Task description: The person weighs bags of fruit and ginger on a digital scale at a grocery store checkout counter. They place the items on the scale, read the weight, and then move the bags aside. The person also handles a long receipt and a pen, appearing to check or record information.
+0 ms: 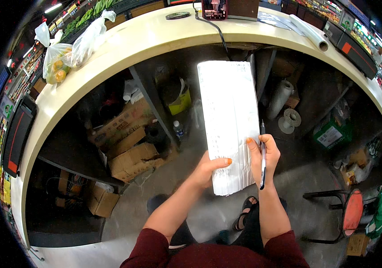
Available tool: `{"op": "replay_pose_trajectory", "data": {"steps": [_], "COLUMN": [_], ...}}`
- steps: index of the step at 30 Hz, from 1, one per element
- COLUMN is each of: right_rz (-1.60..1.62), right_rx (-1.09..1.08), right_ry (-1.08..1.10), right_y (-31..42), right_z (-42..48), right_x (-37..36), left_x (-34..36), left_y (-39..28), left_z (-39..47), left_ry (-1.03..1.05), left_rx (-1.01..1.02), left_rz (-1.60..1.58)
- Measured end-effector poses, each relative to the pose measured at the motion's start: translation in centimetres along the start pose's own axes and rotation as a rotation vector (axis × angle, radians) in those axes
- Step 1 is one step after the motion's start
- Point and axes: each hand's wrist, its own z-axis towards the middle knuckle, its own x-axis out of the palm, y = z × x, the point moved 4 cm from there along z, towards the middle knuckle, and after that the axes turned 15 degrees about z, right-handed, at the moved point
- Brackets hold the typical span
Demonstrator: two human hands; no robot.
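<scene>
A long white sheet, apparently folded paper or card (pixel 229 110), is held upright before me and bears small handwriting along its left edge. My left hand (pixel 211 169) grips its lower left edge, thumb on the face and fingers hidden behind. At the lower right edge, my right hand (pixel 264 154) pinches the sheet with the thumb on its face. That same hand also holds a pen (pixel 263 164), which stands nearly upright beside the sheet, thin end up.
A curved cream counter (pixel 130 40) surrounds me, bearing plastic bags of fruit (pixel 58 67), a phone (pixel 214 9) and a plastic film roll (pixel 308 31). Below are shelves with cardboard boxes (pixel 134 162) and a wrap roll (pixel 280 98). A red-seated stool (pixel 352 212) stands right.
</scene>
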Motion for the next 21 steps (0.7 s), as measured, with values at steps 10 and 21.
{"op": "replay_pose_trajectory", "data": {"steps": [10, 21], "right_rz": [-0.25, 0.188], "right_rx": [-0.339, -0.626], "right_ry": [-0.045, 0.249], "right_y": [5.2, 11.8], "right_z": [-0.2, -2.2], "right_x": [0.4, 3.1], "left_x": [0.5, 2.7], "left_y": [-2.8, -7.3], "left_z": [-1.7, -0.8], "left_ry": [-0.006, -0.07], "left_rx": [0.055, 0.137], "left_rz": [0.093, -0.037]}}
